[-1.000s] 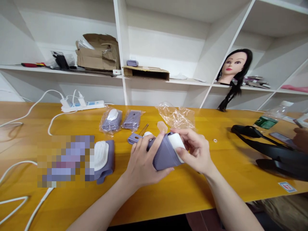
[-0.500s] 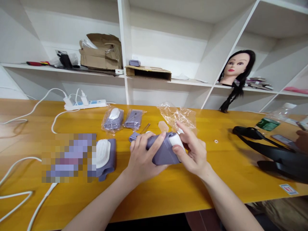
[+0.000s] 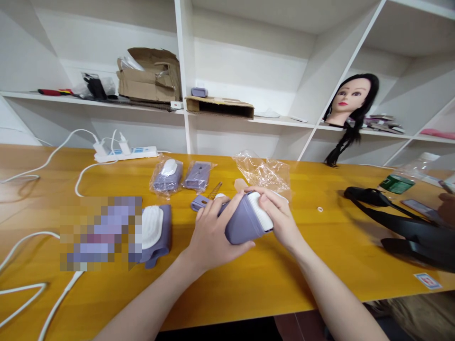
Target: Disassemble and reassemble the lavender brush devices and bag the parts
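Observation:
A purple case (image 3: 245, 221) with a white ribbed piece (image 3: 260, 211) at its right end is held above the table, tilted. My left hand (image 3: 209, 232) wraps round the case, thumb underneath and fingers over the top. At the other end my right hand (image 3: 280, 217) is closed on the white ribbed piece, thumb across its face. Just behind my left hand lie a slotted purple part (image 3: 199, 202) and a thin brownish strip (image 3: 215, 190). A translucent pale piece (image 3: 241, 184) rests by a crumpled clear bag (image 3: 266, 171). To the left sits a purple device with a white pad (image 3: 152, 228).
Two bagged purple pieces (image 3: 167, 176) lie at the back. A power strip (image 3: 138, 153) with white cables is at left; a blurred patch covers something nearby. On the right are a black object (image 3: 373, 208), a bottle (image 3: 398, 180) and another person's hand (image 3: 447, 208). Shelves hold a mannequin head (image 3: 350, 97) and cardboard.
My right hand has shifted its grip, thumb now higher on the white ribbed piece and fingers round the back. The case has turned slightly, showing more of the white end.

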The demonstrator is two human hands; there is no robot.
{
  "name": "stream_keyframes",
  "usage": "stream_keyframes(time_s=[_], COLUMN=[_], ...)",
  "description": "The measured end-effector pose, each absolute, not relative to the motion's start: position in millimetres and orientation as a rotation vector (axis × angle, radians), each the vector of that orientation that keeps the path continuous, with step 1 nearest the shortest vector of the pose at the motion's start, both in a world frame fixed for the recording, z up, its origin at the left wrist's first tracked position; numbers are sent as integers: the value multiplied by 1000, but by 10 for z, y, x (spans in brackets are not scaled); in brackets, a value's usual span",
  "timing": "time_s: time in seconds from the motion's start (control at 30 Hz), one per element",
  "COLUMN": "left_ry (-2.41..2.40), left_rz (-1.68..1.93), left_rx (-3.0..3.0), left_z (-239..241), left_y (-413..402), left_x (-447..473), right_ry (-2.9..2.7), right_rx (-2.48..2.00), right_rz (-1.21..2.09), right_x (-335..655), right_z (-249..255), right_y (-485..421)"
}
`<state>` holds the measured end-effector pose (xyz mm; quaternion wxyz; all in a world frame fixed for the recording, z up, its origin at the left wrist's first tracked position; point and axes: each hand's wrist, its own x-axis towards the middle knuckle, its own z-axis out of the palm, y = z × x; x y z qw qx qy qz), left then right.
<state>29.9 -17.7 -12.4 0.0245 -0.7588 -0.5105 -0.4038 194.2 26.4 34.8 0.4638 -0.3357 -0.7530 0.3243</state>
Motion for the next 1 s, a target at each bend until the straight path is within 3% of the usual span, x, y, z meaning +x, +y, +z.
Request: stream_keyframes(time_s=[0.17, 0.27, 0.33, 0.4, 0.5, 0.6, 0.77, 1.0], left_ry=[-1706, -1710, -1785, -1975, -2270, -2171, -1734, -1522], left_rz=[-1358, -1648, -2036, -2539, -3276, -3714, -3937, -3833], left_rx=[-2429, -2466, -2398, -2202, -1617, -976, -670, -445], left_z=[-58, -8, 38, 91, 166, 208, 199, 204], left_y=[-177, -172, -166, -157, -130, -93, -52, -16], left_x=[304, 280, 248, 209, 148, 100, 70, 43], right_ry=[-1736, -1745, -1872, -2108, -2394, -2554, -2751, -2827], right_rx=[-834, -915, -1040, -1287, -1765, -2117, -2203, -1918], right_rz=[997, 1017, 917, 614, 243, 242, 461, 217], right_x=[1902, 1948, 2042, 2184, 2425, 2591, 2540, 2248], right_z=[270, 265, 309, 375, 459, 473, 390, 281], right_y=[367, 416, 474, 549, 649, 680, 652, 685])
